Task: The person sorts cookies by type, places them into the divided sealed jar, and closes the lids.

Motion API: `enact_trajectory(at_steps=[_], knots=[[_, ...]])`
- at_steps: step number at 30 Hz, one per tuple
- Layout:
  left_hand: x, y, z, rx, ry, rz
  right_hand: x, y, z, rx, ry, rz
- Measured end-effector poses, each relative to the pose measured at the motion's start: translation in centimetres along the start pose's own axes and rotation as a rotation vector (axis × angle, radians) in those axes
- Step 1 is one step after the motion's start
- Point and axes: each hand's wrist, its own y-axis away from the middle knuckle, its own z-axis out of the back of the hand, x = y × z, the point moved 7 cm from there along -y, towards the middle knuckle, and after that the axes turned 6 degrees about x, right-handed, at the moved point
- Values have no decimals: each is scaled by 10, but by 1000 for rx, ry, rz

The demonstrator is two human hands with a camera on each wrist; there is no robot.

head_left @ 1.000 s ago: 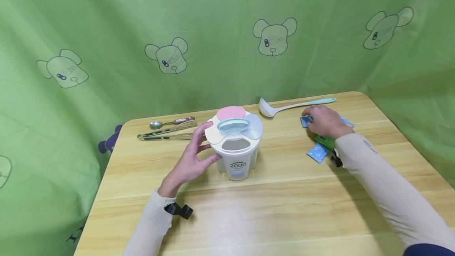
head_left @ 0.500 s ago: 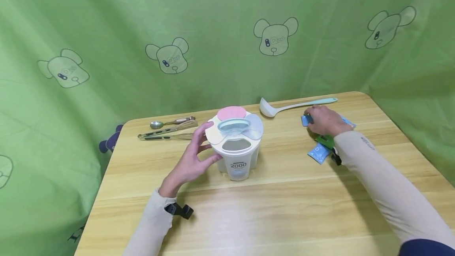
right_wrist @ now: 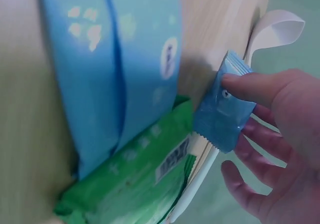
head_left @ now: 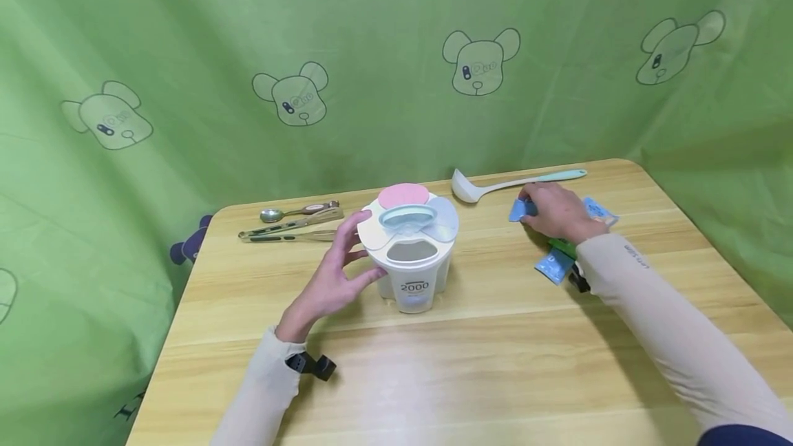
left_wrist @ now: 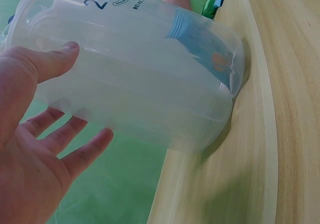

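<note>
A translucent plastic canister (head_left: 414, 291) marked 2000 stands upright on the table, its white lid bearing a pink flap, a pale blue flap and a raised flap over an opening. My left hand (head_left: 331, 281) grips its left side, thumb in front and fingers behind. Through the wall in the left wrist view, a blue packet (left_wrist: 202, 47) shows inside, near the bottom. To the right, my right hand (head_left: 557, 212) pinches a small blue sachet (right_wrist: 225, 107) between thumb and fingers. Beside it lie a green packet (right_wrist: 140, 179) and another blue packet (right_wrist: 120, 59).
Behind the right hand lies a white ladle (head_left: 467, 188) with a mint handle. At the back left are a metal spoon (head_left: 272, 216) and tongs (head_left: 291, 228). One more blue sachet (head_left: 554, 266) sits at the right. A green curtain (head_left: 384, 88) hangs behind the table (head_left: 471, 377).
My right hand has shifted slightly left with the small blue sachet, uncovering more of the blue packet behind it. The left hand and the canister stay in place.
</note>
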Motion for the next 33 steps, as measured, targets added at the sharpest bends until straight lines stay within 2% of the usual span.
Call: enact_trajectory(at_steps=[7, 14, 18, 22, 33], knots=[[-1, 0, 0, -7, -4, -3, 14, 3, 7, -31, -91, 44], [1, 0, 1, -7, -9, 0, 31, 10, 19, -87, -269, 91], [1, 0, 1, -6, -12, 4, 44, 15, 27, -133, -333, 117], [-1, 0, 1, -5, -11, 5, 58, 24, 36, -169, -369, 160], [0, -1, 0, -3, -10, 13, 94, 58, 60, -333, -419, 274]])
